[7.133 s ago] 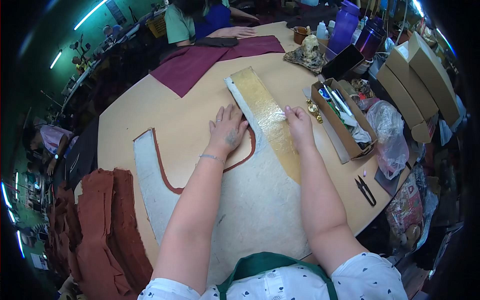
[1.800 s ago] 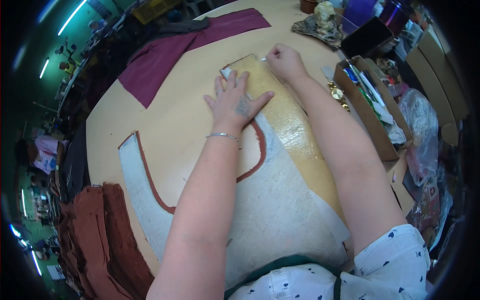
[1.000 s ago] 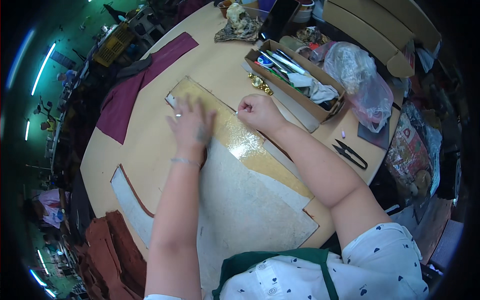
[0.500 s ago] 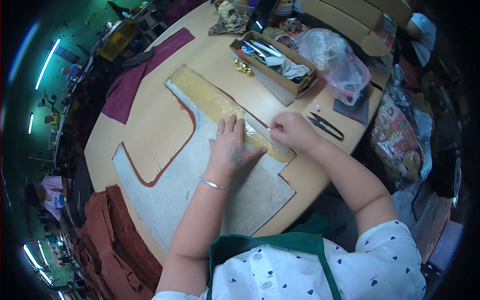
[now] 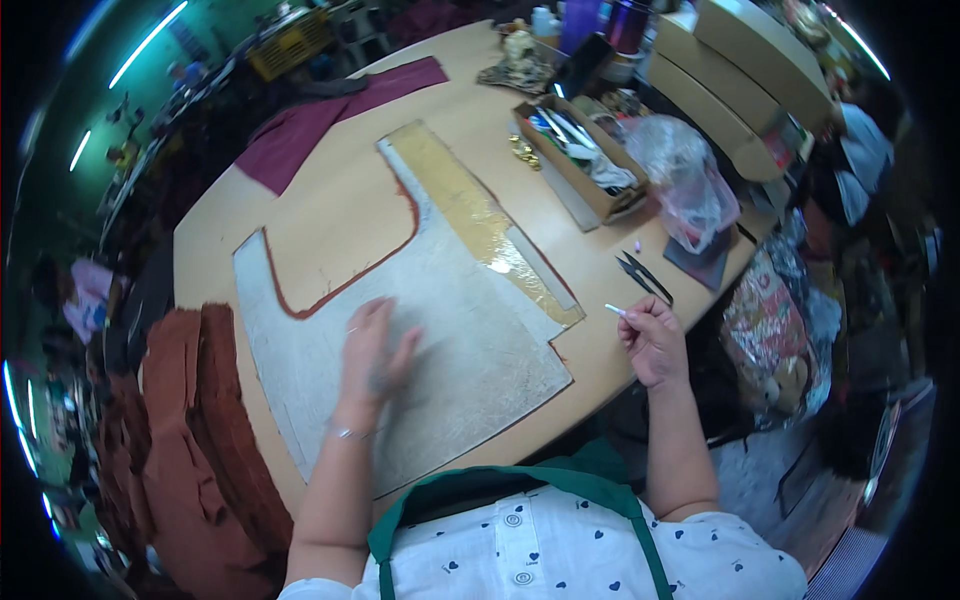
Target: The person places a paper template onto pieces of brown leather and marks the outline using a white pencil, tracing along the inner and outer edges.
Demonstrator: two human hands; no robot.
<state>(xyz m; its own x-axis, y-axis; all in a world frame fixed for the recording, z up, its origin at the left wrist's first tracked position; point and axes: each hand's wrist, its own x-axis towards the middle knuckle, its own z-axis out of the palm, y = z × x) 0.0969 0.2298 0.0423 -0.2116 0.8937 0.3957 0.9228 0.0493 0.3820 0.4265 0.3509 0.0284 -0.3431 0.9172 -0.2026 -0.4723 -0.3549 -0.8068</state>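
Pale grey-white cut fabric panel with a rust-red edge (image 5: 440, 330) lies flat across the middle of the round wooden tabletop (image 5: 330, 210), its lower edge close to the table's rim. Left hand (image 5: 372, 352) rests on the panel, fingers spread and released, slightly blurred. Right hand (image 5: 652, 340), at centre right off the panel's corner, pinches a small white chalk stick (image 5: 614, 310). Black scissors (image 5: 645, 276) lie just above it. Bare wood opens upper left of the panel.

Lying on one desk (image 5: 330, 215): one pale pattern piece (image 5: 450, 330), one gold strip (image 5: 480, 215), one maroon cloth (image 5: 320, 125), one pair of scissors (image 5: 645, 277).
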